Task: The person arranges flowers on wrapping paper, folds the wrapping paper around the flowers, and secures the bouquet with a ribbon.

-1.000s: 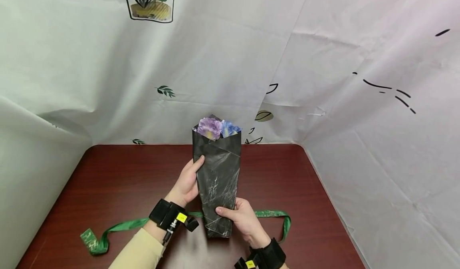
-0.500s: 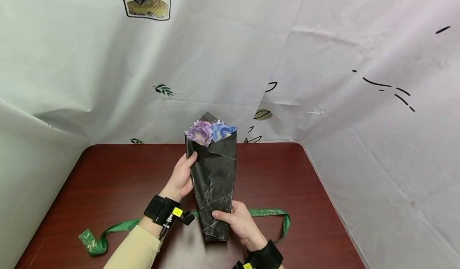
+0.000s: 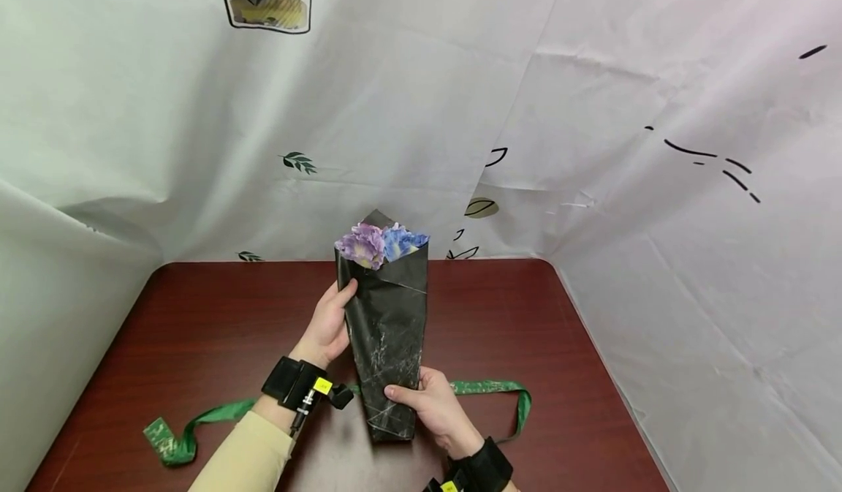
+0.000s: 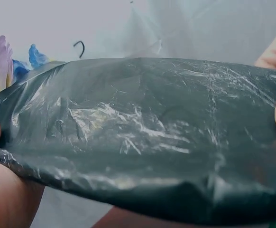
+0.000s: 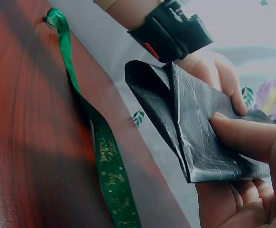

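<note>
A bouquet wrapped in black paper (image 3: 388, 324) is held over the middle of the table, its top leaning slightly left. From its mouth show a purple flower (image 3: 362, 246) and a blue flower (image 3: 404, 242). My left hand (image 3: 327, 324) grips the upper left edge, thumb across the front. Low on the right side, my right hand (image 3: 439, 408) holds the wrap with its thumb on the front and fingers behind. In the right wrist view the folded bottom end of the black wrap (image 5: 199, 128) faces the camera. Flower stems are hidden inside.
A green ribbon (image 3: 490, 387) with gold print lies across the red-brown wooden table (image 3: 513, 331), passing behind the bouquet. Its left end (image 3: 167, 444) is curled. White printed cloth (image 3: 408, 112) hangs behind and beside the table.
The bouquet and both hands have shifted a little left, and its top has tipped so that more of the flowers shows. Both hands keep their grip; the ribbon stays put.
</note>
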The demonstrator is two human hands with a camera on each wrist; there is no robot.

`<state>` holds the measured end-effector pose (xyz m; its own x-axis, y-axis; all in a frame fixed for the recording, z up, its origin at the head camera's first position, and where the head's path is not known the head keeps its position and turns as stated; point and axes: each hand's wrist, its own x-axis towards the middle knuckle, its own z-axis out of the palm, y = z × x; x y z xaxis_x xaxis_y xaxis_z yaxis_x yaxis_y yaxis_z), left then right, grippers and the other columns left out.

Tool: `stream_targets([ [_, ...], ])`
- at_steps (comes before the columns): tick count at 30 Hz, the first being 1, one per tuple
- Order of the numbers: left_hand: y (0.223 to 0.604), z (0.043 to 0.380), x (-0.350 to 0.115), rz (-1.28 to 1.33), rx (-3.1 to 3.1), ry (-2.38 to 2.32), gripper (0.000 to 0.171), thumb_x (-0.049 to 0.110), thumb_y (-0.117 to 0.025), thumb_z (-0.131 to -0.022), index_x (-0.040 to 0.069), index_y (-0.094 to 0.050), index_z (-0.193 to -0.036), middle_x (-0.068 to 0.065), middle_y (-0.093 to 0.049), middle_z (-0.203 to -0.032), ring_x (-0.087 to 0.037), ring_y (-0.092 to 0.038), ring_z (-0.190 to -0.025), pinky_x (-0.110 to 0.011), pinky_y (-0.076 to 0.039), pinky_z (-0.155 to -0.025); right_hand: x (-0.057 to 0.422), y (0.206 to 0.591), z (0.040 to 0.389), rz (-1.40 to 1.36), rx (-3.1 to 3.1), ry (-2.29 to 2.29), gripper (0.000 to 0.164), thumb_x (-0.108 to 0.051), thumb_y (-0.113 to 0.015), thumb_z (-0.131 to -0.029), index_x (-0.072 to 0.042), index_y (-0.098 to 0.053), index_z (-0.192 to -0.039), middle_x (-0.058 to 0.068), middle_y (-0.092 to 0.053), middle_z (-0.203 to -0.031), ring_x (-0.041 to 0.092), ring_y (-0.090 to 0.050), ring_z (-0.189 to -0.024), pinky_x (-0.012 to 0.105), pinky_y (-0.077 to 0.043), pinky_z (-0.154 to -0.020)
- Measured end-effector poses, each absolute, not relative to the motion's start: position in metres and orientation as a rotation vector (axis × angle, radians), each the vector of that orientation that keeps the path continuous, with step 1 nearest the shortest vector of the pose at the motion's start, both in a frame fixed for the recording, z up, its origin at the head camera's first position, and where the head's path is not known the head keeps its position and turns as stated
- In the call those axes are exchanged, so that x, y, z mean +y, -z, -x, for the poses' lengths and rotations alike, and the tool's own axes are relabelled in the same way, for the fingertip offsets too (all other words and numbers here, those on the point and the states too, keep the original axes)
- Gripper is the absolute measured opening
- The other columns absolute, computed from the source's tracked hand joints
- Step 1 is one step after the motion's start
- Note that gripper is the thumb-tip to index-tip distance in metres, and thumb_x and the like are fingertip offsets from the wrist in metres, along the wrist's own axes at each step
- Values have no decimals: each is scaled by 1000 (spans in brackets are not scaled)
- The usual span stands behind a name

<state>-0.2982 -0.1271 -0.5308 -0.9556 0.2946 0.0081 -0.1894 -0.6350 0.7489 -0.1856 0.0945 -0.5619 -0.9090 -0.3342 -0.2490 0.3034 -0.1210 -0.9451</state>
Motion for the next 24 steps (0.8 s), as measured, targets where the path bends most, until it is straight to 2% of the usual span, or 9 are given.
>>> stream_targets([
  [4, 545, 302, -131, -180, 1284, -2553, 61, 24, -41, -124, 12, -16, -179, -7, -44, -168, -16, -58, -142, -30, -52, -113, 89, 571, 189, -17, 1807, 2074, 38, -12, -79, -105, 5, -71, -138, 15, -81, -121, 19, -80, -101, 39, -65, -92],
  [7, 559, 302, -133, -196, 1375, -2484, 69, 16, -42, -123, 12, -4, -181, -10, -20, -184, -25, -37, -162, -29, -46, -119, 86, 582, 191, -65, 1852, 2062, 37, -12, -80, -104, 4, -73, -136, 12, -82, -119, 18, -79, -99, 37, -65, -91],
  [11, 579, 294, -137, -143, 1531, -2363, 79, 7, -44, -120, 11, 9, -179, -16, -7, -186, -34, -18, -170, -37, -34, -130, 83, 600, 195, -104, 1880, 2034, 35, -12, -80, -103, 3, -74, -134, 11, -83, -115, 17, -80, -95, 35, -65, -88],
  [14, 592, 286, -139, -90, 1593, -2310, 87, 2, -47, -118, 12, 16, -178, -23, -10, -184, -41, -19, -169, -49, -24, -135, 81, 611, 198, -123, 1900, 2006, 34, -13, -80, -103, 3, -75, -133, 11, -83, -113, 18, -81, -93, 34, -65, -86],
  [17, 602, 275, -141, -103, 1707, -2241, 92, 3, -51, -116, 11, 19, -176, -28, -4, -183, -45, -12, -169, -57, -15, -136, 80, 616, 198, -142, 1920, 1977, 35, -13, -80, -103, 4, -75, -134, 11, -83, -115, 19, -80, -96, 34, -65, -87],
  [20, 616, 265, -143, -174, 1891, -2128, 97, 11, -59, -115, 10, 16, -177, -27, 7, -183, -48, 1, -169, -65, -8, -134, 80, 616, 199, -165, 1928, 1957, 38, -13, -80, -103, 5, -74, -135, 11, -82, -118, 21, -80, -100, 36, -65, -90],
  [24, 645, 258, -148, -320, 2107, -1930, 108, 31, -70, -111, 19, 13, -179, -13, 21, -184, -42, 17, -168, -69, 2, -132, 77, 613, 200, -166, 1938, 1941, 41, -15, -80, -103, 5, -72, -138, 11, -81, -121, 22, -79, -104, 37, -64, -92],
])
